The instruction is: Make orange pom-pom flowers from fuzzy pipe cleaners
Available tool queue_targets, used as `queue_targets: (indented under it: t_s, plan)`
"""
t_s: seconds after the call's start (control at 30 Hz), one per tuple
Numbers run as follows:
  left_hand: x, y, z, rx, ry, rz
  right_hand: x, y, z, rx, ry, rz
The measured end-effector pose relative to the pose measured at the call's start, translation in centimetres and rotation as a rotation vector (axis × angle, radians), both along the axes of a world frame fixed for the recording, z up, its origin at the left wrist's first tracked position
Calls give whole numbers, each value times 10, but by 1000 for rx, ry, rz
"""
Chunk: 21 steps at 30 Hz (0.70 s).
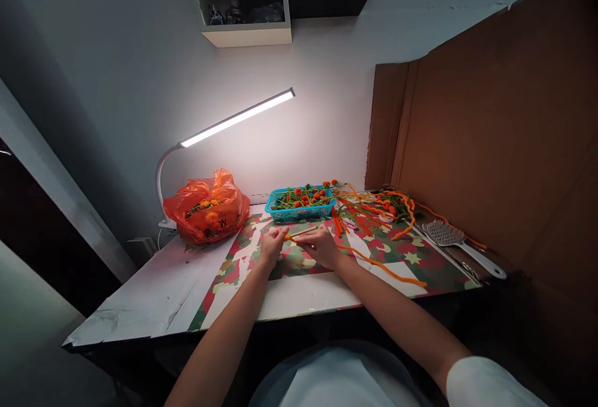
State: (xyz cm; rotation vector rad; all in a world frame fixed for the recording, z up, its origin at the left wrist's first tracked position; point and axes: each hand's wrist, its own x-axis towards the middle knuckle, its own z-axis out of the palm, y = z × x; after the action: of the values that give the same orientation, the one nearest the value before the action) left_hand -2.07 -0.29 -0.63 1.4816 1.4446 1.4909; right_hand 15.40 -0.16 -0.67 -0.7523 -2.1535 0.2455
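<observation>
Both my hands meet over the middle of the table, close together. My left hand (273,246) is closed, pinching a small bit of orange yarn (289,237) at its fingertips. My right hand (322,247) is closed on a thin pale stick (304,231), whose tip points left to the yarn in my left fingers. The stick's working end is too small to make out. From under my right hand, an orange yarn strand (383,266) trails across the table to the right. Beyond my hands sits a blue plastic basket (303,213) filled with orange flowers on green stems.
An orange plastic bag (219,223) with yellow-orange flowers sits left, beside a lit lamp (238,118). Orange strands (364,207) lie tangled at the back right. A paddle hairbrush (460,245) lies near the right edge, by a cardboard wall (486,133). Shelves (247,36) hang above.
</observation>
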Motion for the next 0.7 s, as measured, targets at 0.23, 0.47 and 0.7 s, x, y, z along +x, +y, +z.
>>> queue_targets:
  t_s: [0.23,0.47,0.7]
  plan:
    - [-1,-5,5,75,268,-201,10,15,-1,-487,181,229]
    - [0,-6,5,15,716,-38,11,4,4,-195,-59,-10]
    - [7,-8,6,0,849,256,1,-5,1,93,-162,-146]
